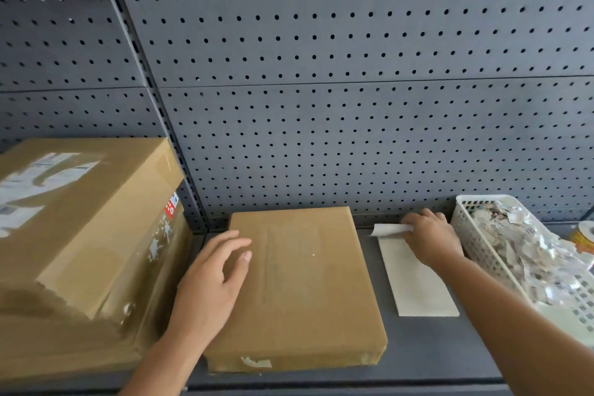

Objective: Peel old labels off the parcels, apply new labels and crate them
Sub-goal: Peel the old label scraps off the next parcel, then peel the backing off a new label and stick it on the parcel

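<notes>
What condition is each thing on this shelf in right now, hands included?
flat parcel: top bare.
big box: torn label remains on top.
label sheet: far edge curled up.
basket: full of scraps.
left hand: rests on flat parcel.
right hand: pinches label sheet's edge.

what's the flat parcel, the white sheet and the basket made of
The flat parcel looks like brown cardboard, matte, with a torn paper scrap on its near side. The white sheet: paper, probably label stock, matte; its far end curls up. The basket: white plastic, judging by its moulded lattice of holes.
</notes>
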The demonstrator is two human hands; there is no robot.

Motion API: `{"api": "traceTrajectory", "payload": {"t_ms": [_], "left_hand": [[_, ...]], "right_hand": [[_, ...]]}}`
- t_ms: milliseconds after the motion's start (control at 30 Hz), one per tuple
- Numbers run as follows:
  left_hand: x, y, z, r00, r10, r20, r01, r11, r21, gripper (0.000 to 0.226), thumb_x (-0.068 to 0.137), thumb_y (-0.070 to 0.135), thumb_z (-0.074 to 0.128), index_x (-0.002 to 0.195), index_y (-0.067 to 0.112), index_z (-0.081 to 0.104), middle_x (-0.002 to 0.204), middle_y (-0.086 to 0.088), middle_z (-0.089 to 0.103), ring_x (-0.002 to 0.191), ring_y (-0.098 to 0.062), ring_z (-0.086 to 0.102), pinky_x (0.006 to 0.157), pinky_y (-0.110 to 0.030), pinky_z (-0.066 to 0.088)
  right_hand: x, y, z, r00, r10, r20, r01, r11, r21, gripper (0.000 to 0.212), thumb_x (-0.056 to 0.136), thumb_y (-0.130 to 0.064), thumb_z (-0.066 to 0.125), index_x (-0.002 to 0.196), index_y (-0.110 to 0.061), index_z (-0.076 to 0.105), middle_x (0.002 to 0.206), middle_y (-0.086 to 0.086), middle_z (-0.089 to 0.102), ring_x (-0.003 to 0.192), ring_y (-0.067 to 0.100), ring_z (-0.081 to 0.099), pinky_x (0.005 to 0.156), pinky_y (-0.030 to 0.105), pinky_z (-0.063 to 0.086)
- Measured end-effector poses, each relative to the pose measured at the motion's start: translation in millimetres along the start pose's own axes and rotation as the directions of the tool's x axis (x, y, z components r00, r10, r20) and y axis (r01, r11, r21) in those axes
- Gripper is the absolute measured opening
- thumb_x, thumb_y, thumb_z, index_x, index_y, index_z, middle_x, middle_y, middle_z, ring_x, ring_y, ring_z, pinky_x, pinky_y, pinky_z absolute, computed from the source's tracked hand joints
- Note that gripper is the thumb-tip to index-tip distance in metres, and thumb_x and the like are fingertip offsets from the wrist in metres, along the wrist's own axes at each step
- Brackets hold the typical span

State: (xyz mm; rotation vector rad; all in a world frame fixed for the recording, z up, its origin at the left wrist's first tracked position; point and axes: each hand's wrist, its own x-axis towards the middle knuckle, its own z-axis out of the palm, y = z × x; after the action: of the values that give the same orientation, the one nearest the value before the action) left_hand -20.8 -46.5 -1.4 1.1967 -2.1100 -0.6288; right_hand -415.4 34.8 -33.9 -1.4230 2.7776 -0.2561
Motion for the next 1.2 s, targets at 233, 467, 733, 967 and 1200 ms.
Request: {"api": "traceTrajectory", "payload": {"t_ms": [233,467,733,967,1200], "left_hand": [[0,55,4,0.998,-0.006,0.068,0.025,0.963,-0.270,0.030,0.091,0.053,0.049,0.101,0.035,0.071,0.100,0.028,0.069,0.098,0.007,0.064,0.082,-0.012,0.049],[2,131,37,0.863,-0.066,0.501,0.396,0.705,-0.589,0.055,0.096,0.055,0.048,0.098,0.008,0.076,0.091,-0.006,0.077,0.091,-0.024,0.073,0.087,-0.037,0.059],[-2,182,63,0.579,0.019,0.815,0.778,0.286,-0.559,0.086,0.087,0.071,0.046,0.126,-0.004,0.061,0.113,-0.022,0.073,0.105,-0.030,0.072,0.098,-0.040,0.056],[-9,179,84,0.622,-0.045,0.782,0.759,0.281,-0.587,0.033,0.097,0.025,0.063,0.120,0.001,0.068,0.106,-0.016,0.074,0.085,-0.020,0.069,0.076,-0.030,0.060],[-23,178,93,0.762,-0.033,0.647,0.573,0.500,-0.650,0.014,0.098,0.006,0.060,0.107,0.002,0.070,0.104,-0.016,0.075,0.084,-0.020,0.069,0.083,-0.034,0.058]], "right_hand": [[-28,-8,-36,0.941,0.014,-0.338,0.086,0.956,0.280,0.021,0.090,-0.015,0.062,0.108,-0.020,0.072,0.100,0.002,0.063,0.097,0.029,0.053,0.068,0.037,0.049],[-89,-18,-100,0.856,-0.004,-0.516,0.245,0.883,0.399,0.026,0.087,-0.008,0.063,0.100,-0.027,0.073,0.093,-0.008,0.057,0.087,0.018,0.049,0.071,0.032,0.041],[-146,-8,-119,0.758,-0.189,-0.624,0.427,0.867,0.256,0.025,0.081,-0.011,0.061,0.099,-0.020,0.075,0.094,-0.006,0.057,0.089,0.022,0.052,0.078,0.023,0.039],[-190,13,-114,0.809,-0.309,-0.500,0.466,0.856,0.225,0.034,0.078,-0.002,0.073,0.102,-0.026,0.073,0.102,-0.009,0.056,0.095,0.019,0.053,0.085,0.018,0.039],[-225,29,-121,0.900,-0.437,0.000,0.418,0.861,0.290,0.055,0.081,-0.027,0.051,0.131,-0.049,0.054,0.128,-0.032,0.046,0.115,0.008,0.051,0.095,0.024,0.044]]}}
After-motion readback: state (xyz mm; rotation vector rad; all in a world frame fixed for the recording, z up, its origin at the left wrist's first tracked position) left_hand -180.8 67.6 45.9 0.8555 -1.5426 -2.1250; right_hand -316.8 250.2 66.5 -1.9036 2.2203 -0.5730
